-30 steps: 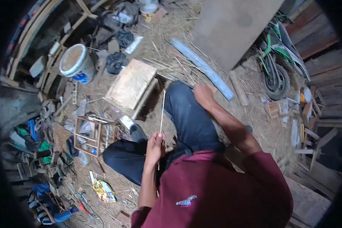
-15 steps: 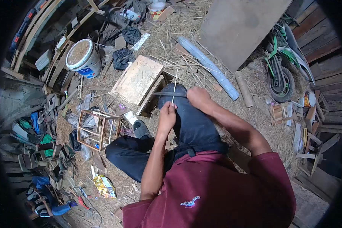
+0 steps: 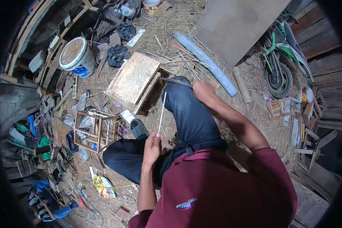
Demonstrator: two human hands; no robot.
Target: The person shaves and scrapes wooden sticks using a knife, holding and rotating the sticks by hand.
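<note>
My left hand [image 3: 152,150] is closed around the lower end of a thin pale wooden stick [image 3: 162,112], which points up and away from me. My right hand [image 3: 203,91] makes a fist over my raised knee and grips a knife; the handle is hidden in the fist. The long dark knife blade [image 3: 176,81] points left, above the knee and apart from the stick's tip. Just beyond the blade sits a low wooden box [image 3: 135,78] with a pale, worn top.
A small wooden frame [image 3: 95,131] stands left of my foot. Farther off are a white bucket [image 3: 74,55], a grey pipe [image 3: 205,62], a large board [image 3: 237,28] and a green motorbike [image 3: 279,64]. Another person [image 3: 49,201] sits at lower left. Straw and scraps cover the ground.
The stick, crossed by the blade before, has come down toward me with my left hand, away from the knife. My right hand has shifted slightly right and the blade now tilts.
</note>
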